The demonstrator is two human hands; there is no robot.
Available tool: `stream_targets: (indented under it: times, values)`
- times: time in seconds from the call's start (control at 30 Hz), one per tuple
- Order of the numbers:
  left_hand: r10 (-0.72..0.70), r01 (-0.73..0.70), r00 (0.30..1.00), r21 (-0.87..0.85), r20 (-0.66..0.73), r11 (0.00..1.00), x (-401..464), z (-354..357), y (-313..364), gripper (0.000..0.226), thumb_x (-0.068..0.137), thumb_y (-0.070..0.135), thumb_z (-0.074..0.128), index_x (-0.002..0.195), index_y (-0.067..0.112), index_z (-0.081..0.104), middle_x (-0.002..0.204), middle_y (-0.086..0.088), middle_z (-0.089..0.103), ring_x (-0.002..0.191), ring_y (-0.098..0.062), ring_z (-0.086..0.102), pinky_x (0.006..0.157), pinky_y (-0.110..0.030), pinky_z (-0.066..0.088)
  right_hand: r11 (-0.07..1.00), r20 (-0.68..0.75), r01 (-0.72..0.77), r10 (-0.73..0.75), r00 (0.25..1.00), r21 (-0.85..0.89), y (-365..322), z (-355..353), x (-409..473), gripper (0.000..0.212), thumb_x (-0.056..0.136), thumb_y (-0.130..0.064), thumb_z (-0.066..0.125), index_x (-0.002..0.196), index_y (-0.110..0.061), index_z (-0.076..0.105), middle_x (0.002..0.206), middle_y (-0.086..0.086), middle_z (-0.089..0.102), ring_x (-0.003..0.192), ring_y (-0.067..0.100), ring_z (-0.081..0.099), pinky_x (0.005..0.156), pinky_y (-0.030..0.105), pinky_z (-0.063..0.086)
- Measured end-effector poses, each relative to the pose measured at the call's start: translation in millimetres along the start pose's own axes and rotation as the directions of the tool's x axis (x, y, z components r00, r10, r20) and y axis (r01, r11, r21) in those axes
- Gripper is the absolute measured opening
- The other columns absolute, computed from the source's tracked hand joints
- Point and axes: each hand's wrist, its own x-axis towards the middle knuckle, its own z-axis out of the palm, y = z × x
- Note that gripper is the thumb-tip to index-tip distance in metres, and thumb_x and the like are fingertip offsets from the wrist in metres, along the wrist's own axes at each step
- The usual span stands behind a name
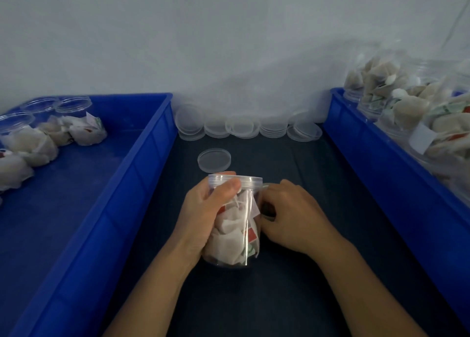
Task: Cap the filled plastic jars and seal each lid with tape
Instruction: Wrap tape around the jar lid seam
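Head view of a dark work mat (292, 273) flanked by two blue bins. Centre, near: a clear plastic jar (232, 224), filled with white sachets bearing red and green tags, stands on the mat with its lid (235, 180) already on. The left hand (203, 217) grasps the jar from the left, fingers wrapped round the far side and the thumb (226, 187) lying across the front just below the lid. The right hand (287, 214) is at the jar's right side, knuckles up and fingers curled toward the wall of the jar; a clear ring, probably a tape roll (267, 204), shows between the fingers and the jar, but whether the fingers hold it cannot be told. A strip of clear tape (250, 219) runs down the front of the jar from the lid toward the base. Just beyond the jar lies a single loose lid (214, 160), flat on the mat. Far centre, against the wall: a row of stacked lids (244, 126). Left bin (142, 179): several filled jars (50, 133) lying on their sides at its far left corner. Right bin (368, 143): more filled jars (407, 107), crowded together.
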Motion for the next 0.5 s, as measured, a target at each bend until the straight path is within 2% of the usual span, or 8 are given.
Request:
stream_targets:
  times: [0.07, 0.13, 0.2, 0.23, 0.3, 0.37, 0.43, 0.5]
  values:
    - [0.021, -0.021, 1.0, -0.005, -0.006, 1.0, 1, -1, 1, 0.06, 0.073, 0.052, 0.076, 0.129, 0.031, 0.069, 0.109, 0.002, 0.081, 0.101, -0.021, 0.079, 0.078, -0.032, 0.066, 1.0, 0.013, -0.026, 0.026, 1.0, 0.014, -2, -1, 0, 0.026, 0.093, -0.055, 0.059, 0.086, -0.032, 0.069, 0.086, -0.017, 0.059, 0.085, 0.006, 0.047, 0.074, 0.029, 0.044]
    - [0.053, -0.053, 0.998, -0.008, -0.032, 0.999, 2, -4, 2, 0.06, 0.077, 0.052, 0.07, 0.134, 0.036, 0.065, 0.109, 0.01, 0.08, 0.101, -0.015, 0.078, 0.078, -0.03, 0.063, 0.993, -0.061, -0.077, 0.083, 0.995, 0.09, -3, -3, 1, 0.02, 0.098, -0.047, 0.058, 0.1, -0.033, 0.073, 0.091, -0.017, 0.058, 0.092, 0.004, 0.048, 0.078, 0.028, 0.044]
    - [0.075, -0.074, 0.995, 0.013, -0.062, 0.997, 3, -5, 2, 0.062, 0.078, 0.054, 0.067, 0.138, 0.037, 0.062, 0.11, 0.015, 0.078, 0.101, -0.012, 0.078, 0.079, -0.03, 0.061, 0.939, -0.166, -0.116, 0.177, 0.97, 0.323, -6, -8, 1, 0.024, 0.105, -0.042, 0.052, 0.115, -0.035, 0.073, 0.102, -0.018, 0.065, 0.102, 0.002, 0.057, 0.087, 0.027, 0.047]
    - [0.084, -0.082, 0.994, 0.027, -0.064, 0.996, 3, -4, 3, 0.06, 0.079, 0.054, 0.065, 0.137, 0.037, 0.063, 0.11, 0.016, 0.077, 0.1, -0.011, 0.078, 0.077, -0.028, 0.061, 0.861, -0.165, -0.108, 0.216, 0.962, 0.497, -10, -10, 0, 0.029, 0.108, -0.045, 0.047, 0.122, -0.038, 0.072, 0.109, -0.019, 0.069, 0.109, 0.001, 0.061, 0.092, 0.025, 0.048]
    - [0.099, -0.097, 0.993, 0.039, -0.06, 0.995, 2, -1, 2, 0.053, 0.081, 0.052, 0.065, 0.131, 0.034, 0.064, 0.106, 0.014, 0.077, 0.096, -0.012, 0.078, 0.07, -0.023, 0.061, 0.645, -0.082, -0.057, 0.183, 0.98, 0.762, -23, -12, -4, 0.035, 0.109, -0.052, 0.04, 0.132, -0.048, 0.066, 0.121, -0.022, 0.071, 0.117, -0.001, 0.065, 0.095, 0.02, 0.051]
    - [0.114, -0.111, 0.991, 0.038, -0.076, 0.993, 2, 2, -1, 0.048, 0.08, 0.049, 0.068, 0.124, 0.029, 0.065, 0.104, 0.01, 0.077, 0.094, -0.015, 0.078, 0.068, -0.021, 0.061, 0.558, -0.029, -0.046, 0.124, 0.992, 0.828, -36, -8, -6, 0.036, 0.108, -0.056, 0.039, 0.138, -0.052, 0.06, 0.126, -0.021, 0.071, 0.119, 0.002, 0.067, 0.097, 0.027, 0.055]
    - [0.127, -0.125, 0.988, 0.03, -0.089, 0.992, 1, 4, -2, 0.049, 0.079, 0.049, 0.072, 0.121, 0.027, 0.064, 0.102, 0.009, 0.077, 0.093, -0.015, 0.079, 0.068, -0.022, 0.061, 0.585, -0.055, -0.033, 0.132, 0.99, 0.811, -46, -3, -5, 0.04, 0.104, -0.06, 0.041, 0.141, -0.053, 0.056, 0.128, -0.018, 0.07, 0.12, 0.006, 0.068, 0.098, 0.037, 0.058]
    - [0.137, -0.136, 0.987, 0.016, -0.085, 0.991, 1, 3, -4, 0.051, 0.078, 0.05, 0.075, 0.121, 0.025, 0.064, 0.103, 0.008, 0.078, 0.093, -0.016, 0.079, 0.068, -0.023, 0.061, 0.6, -0.101, -0.012, 0.154, 0.983, 0.8, -50, -1, -4, 0.043, 0.103, -0.06, 0.041, 0.141, -0.05, 0.057, 0.126, -0.017, 0.07, 0.118, 0.007, 0.068, 0.098, 0.04, 0.059]
